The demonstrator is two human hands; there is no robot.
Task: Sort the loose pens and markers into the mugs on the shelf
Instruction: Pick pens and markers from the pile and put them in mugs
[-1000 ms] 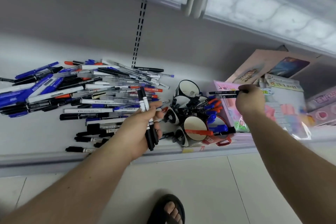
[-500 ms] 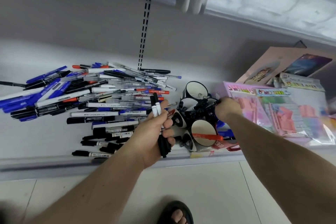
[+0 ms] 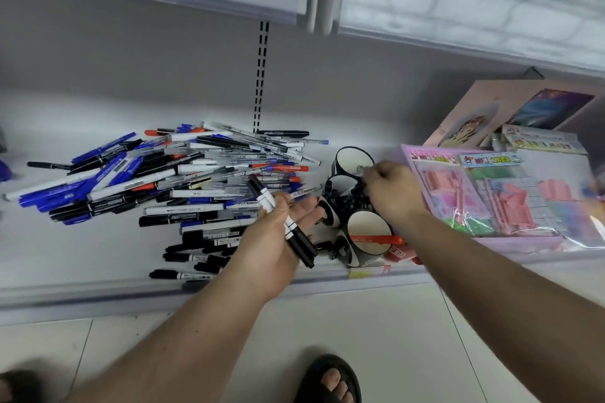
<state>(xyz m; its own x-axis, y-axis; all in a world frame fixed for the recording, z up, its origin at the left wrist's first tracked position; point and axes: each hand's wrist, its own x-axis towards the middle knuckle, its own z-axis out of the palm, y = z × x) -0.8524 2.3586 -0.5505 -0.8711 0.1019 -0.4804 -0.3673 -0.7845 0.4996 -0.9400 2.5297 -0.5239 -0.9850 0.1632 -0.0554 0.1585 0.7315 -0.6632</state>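
Left hand: my left hand (image 3: 278, 239) lies palm up in front of the shelf, fingers mostly straight, with two black markers (image 3: 283, 222) resting across the palm, their white bands showing; the thumb seems to lie against them, but I cannot tell whether it pins them.
Right hand: my right hand (image 3: 394, 191) is over the cluster of mugs, fingers curled down at the mug of black pens (image 3: 350, 198); I cannot tell whether it pinches anything.
Loose pile: the heap of pens and markers (image 3: 183, 180) in blue, black, red and clear lies on the white shelf (image 3: 65, 249) to the left of the mugs, with a few black markers strewn toward the front edge.
Mugs: the rear mug (image 3: 352, 160) looks empty; the front mug (image 3: 365, 235) has a red marker (image 3: 376, 239) lying across its rim.
In the way: my right hand and wrist cover part of the mug cluster, so its far side is hidden.
Around: pink and purple stationery packs (image 3: 491, 196) sit just right of the mugs, with picture cards (image 3: 510, 111) leaning behind them.
Below: a sandalled foot (image 3: 330, 379) on the tiled floor.
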